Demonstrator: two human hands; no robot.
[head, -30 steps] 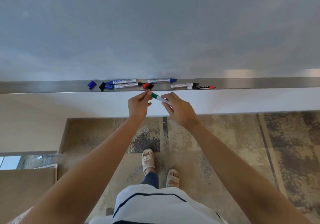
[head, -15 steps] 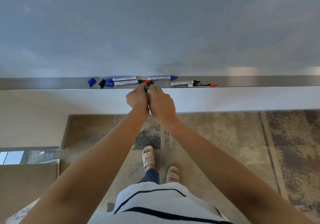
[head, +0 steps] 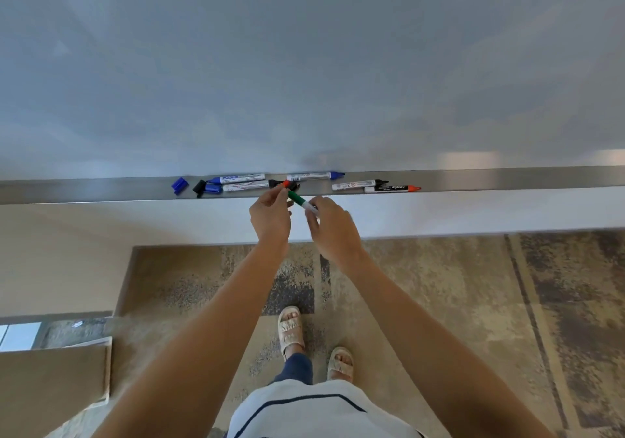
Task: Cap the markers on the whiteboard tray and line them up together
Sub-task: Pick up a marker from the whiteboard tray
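We hold the green marker in our right hand, just below the tray. Our left hand pinches its green end, so capping seems in hand. Next we should lay it beside the other markers above.

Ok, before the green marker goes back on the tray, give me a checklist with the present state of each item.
1. Green marker held: ok, the right hand pinches its white barrel.
2. Green cap seated fully: cannot tell, the green end shows but the joint is too small to judge.
3. Left hand clear of the marker: cannot tell, its fingertips sit near the green end and the loose red cap.
4. Landing spot on the whiteboard tray: ok, bare metal lies right of the orange-tipped marker.
5. Other markers capped: not ok, the loose blue cap lies apart at the left.
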